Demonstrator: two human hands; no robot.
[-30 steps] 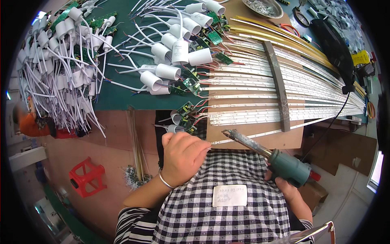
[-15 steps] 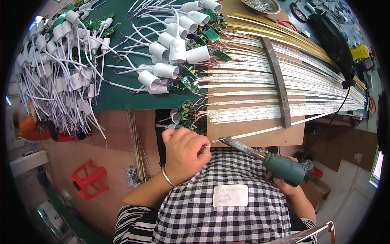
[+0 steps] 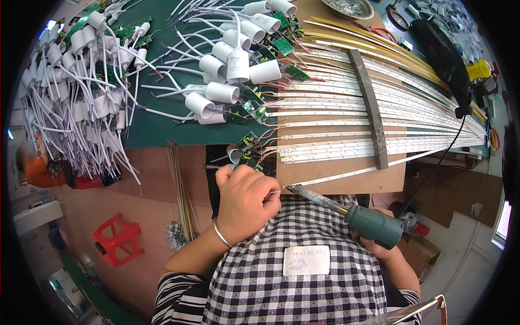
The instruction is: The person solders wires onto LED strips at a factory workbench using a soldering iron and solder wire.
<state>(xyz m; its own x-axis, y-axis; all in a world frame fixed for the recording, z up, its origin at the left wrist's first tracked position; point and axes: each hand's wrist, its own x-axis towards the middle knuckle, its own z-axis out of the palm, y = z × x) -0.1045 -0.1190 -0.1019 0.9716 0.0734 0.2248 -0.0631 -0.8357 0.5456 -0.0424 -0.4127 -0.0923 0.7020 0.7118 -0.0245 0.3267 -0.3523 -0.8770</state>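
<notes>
My right hand [image 3: 375, 246] is closed round the handle of a green soldering iron [image 3: 374, 223], mostly hidden behind it. The iron's dark tip touches, or nearly touches, the left end of the nearest white LED strip [image 3: 338, 176]. In a pinch, my left hand [image 3: 246, 203] holds a thin pale wire [image 3: 274, 192] at that strip end. Just beyond its knuckles, a green circuit board [image 3: 249, 157] with red and white leads sits beside a white plastic cap [image 3: 234, 155], partly covered by the hand.
A dark metal bar [image 3: 369, 111] lies across several LED strips on a brown board [image 3: 325, 187]. White caps with cables and circuit boards [image 3: 252, 105] lie left of it. More caps [image 3: 103, 105] pile at far left. A red stool [image 3: 118, 239] stands on the floor.
The soldering iron has shifted slightly left, bringing its tip closer to my left fingers. My left hand has barely moved and keeps its pinch.
</notes>
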